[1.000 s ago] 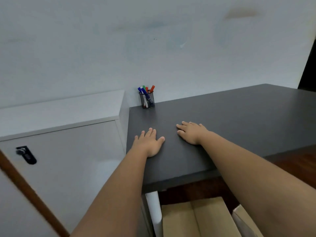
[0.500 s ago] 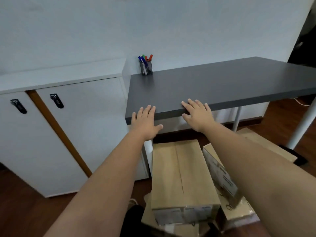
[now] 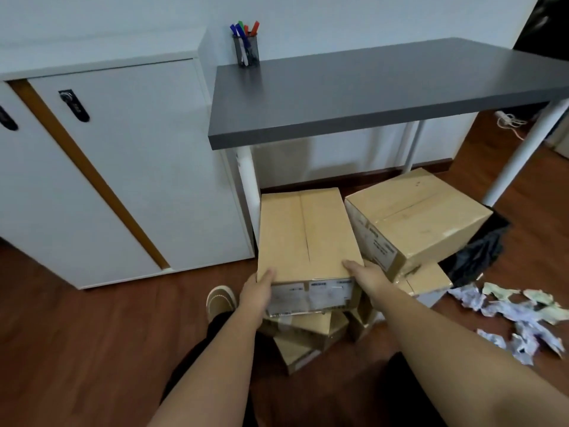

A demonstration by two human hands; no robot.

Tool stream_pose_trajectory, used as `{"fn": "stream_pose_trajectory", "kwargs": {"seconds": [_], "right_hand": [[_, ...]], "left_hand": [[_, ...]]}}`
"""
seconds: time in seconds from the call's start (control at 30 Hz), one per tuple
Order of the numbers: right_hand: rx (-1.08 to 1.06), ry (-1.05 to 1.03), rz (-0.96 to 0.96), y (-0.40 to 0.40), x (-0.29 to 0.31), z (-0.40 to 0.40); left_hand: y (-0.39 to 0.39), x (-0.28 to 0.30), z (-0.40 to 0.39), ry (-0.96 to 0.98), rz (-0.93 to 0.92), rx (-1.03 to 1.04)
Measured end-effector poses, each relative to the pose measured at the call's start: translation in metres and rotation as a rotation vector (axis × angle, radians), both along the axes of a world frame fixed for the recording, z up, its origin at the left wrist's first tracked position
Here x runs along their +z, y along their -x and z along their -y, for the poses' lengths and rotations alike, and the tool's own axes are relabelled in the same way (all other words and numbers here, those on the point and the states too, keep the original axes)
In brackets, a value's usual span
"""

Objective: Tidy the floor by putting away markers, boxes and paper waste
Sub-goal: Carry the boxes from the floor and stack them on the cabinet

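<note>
A long cardboard box (image 3: 304, 235) lies on top of a pile of smaller boxes (image 3: 303, 334) on the wooden floor, in front of the desk. My left hand (image 3: 257, 292) grips its near left corner and my right hand (image 3: 366, 277) grips its near right corner. A larger cardboard box (image 3: 421, 217) sits tilted just to the right. Crumpled paper waste (image 3: 520, 312) is scattered on the floor at the right. Coloured markers stand in a mesh cup (image 3: 245, 49) at the desk's back left corner.
The grey desk (image 3: 369, 97) on white legs stands over the boxes. A white cabinet (image 3: 123, 167) with black handles is on the left. A black bag (image 3: 477, 251) lies behind the large box. My shoe (image 3: 220, 300) is by the pile. A cable lies far right.
My hands left the desk top and dropped down onto the near corners of the long box. The view tilted down, so the floor and paper waste came into sight.
</note>
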State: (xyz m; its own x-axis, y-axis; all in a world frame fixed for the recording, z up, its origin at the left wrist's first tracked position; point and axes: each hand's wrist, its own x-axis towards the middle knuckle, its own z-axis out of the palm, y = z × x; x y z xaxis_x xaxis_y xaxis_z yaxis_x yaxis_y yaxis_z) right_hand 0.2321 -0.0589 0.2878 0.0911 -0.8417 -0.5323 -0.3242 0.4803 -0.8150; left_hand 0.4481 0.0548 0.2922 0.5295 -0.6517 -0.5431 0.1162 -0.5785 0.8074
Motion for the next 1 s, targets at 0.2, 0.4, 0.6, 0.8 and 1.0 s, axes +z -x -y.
{"fn": "stream_pose_trajectory", "kwargs": {"seconds": [0.2,0.4,0.6,0.8,1.0], "right_hand": [[-0.080,0.211,0.182,0.009,0.094,-0.028],[-0.005,0.338,0.247,0.040,0.201,-0.063],[0.122,0.608,0.258,0.036,0.303,-0.105],[0.181,0.910,0.375,-0.003,0.371,-0.135],[0.156,1.074,0.503,-0.056,0.385,-0.116]], "left_hand": [[0.002,0.090,-0.010,0.219,0.127,-0.016],[0.009,0.197,-0.047,0.432,0.106,-0.231],[-0.004,0.285,-0.092,0.559,0.041,-0.156],[-0.014,0.353,-0.139,0.818,0.245,-0.072],[-0.039,0.383,-0.158,0.948,0.566,0.002]]}}
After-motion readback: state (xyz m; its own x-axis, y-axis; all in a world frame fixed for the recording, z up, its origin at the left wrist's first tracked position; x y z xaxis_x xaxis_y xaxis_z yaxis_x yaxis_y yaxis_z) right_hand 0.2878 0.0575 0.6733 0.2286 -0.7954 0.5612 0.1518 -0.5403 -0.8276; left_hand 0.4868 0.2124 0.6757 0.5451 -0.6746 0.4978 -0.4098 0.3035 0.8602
